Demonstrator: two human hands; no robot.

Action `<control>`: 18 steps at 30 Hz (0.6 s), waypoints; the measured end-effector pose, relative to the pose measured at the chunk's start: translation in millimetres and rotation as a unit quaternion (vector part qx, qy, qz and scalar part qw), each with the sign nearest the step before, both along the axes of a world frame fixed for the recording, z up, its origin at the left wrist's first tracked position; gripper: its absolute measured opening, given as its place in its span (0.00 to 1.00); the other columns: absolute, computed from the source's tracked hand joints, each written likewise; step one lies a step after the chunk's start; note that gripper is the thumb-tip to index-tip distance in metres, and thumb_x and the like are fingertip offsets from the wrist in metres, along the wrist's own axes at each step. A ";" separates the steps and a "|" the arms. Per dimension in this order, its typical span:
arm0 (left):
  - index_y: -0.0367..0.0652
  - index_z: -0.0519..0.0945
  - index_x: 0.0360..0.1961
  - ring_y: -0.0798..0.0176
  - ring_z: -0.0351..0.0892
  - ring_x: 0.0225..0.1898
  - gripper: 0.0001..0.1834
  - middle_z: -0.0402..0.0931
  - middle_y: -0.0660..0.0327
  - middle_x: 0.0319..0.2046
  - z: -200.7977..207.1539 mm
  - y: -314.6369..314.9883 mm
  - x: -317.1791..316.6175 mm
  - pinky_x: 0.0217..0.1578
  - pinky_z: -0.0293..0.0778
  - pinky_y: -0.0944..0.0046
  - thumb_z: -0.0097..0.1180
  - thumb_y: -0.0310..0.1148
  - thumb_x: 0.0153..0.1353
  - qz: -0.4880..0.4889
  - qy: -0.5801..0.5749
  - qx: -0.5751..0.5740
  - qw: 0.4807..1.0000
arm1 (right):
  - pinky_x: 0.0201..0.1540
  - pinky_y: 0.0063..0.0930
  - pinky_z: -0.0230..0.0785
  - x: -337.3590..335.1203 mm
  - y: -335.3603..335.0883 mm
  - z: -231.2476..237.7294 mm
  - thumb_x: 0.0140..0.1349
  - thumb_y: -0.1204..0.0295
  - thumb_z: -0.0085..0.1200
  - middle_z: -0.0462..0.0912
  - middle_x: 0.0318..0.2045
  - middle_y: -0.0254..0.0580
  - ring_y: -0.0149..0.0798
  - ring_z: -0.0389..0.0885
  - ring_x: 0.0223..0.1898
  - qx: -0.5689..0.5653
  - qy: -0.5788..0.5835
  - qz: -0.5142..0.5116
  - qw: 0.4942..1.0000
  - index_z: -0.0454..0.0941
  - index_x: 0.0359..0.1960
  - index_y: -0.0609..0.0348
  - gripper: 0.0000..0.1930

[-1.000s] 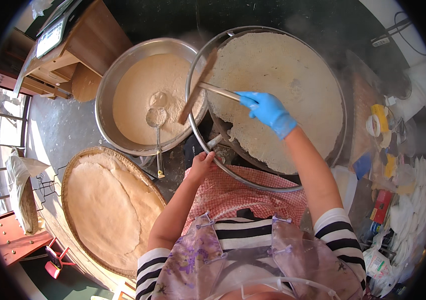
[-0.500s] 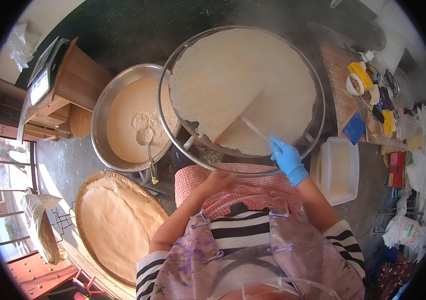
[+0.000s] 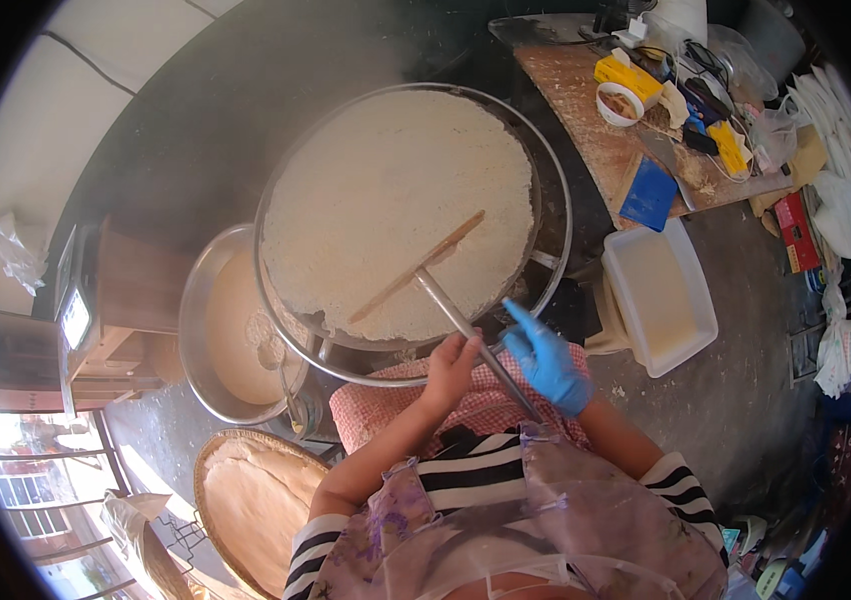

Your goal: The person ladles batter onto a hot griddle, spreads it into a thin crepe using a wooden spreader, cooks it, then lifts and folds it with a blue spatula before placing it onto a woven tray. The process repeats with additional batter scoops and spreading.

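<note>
Left hand (image 3: 453, 372): bare, grip narrow, fingers closed on the handle of the T-shaped spreader (image 3: 446, 304). Right hand (image 3: 551, 368) (blue-gloved): grip wide, fingers extended just beside that handle; contact cannot be confirmed. The spreader's blade lies across the pale batter sheet (image 3: 386, 180) on the round griddle (image 3: 541, 205). Left of it stands a steel bowl (image 3: 189, 335), ladle (image 3: 272, 353) inside.

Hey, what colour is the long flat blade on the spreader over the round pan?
Brown; the blade shows best in the head view.
</note>
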State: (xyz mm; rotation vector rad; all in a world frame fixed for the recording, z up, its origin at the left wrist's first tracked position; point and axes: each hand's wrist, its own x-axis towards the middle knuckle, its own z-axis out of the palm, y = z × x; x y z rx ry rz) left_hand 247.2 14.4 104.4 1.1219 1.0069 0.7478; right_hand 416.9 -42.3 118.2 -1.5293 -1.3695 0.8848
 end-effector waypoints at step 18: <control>0.36 0.72 0.38 0.71 0.73 0.25 0.14 0.73 0.64 0.22 42.4 -32.8 -154.1 0.28 0.71 0.70 0.40 0.36 0.65 0.273 0.022 -0.005 0.962 | 0.41 0.29 0.65 351.6 118.7 -127.2 0.62 0.65 0.42 0.70 0.52 0.44 0.40 0.73 0.44 -0.108 0.233 -0.393 0.883 0.62 0.58 0.64 0.24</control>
